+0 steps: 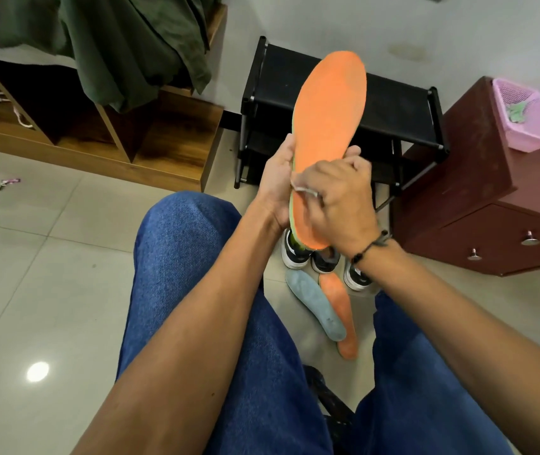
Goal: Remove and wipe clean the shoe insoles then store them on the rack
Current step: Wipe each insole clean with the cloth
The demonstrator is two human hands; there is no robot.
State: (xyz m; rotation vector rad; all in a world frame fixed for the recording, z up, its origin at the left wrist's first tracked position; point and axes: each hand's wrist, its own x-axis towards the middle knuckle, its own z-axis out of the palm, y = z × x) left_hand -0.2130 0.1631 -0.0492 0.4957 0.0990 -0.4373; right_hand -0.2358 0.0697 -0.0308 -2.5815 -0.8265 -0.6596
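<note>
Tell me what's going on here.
A seated person holds an orange insole upright in the left hand and rubs its lower part with a small cloth gripped in the right hand. Two more insoles lie on the floor beside the shoes. The black rack behind holds none.

Evenly lit indoors from overhead; bright glare spot on glossy floor tiles (37, 371). Soft shadows, slight motion blur, wide-angle bending at edges.
</note>
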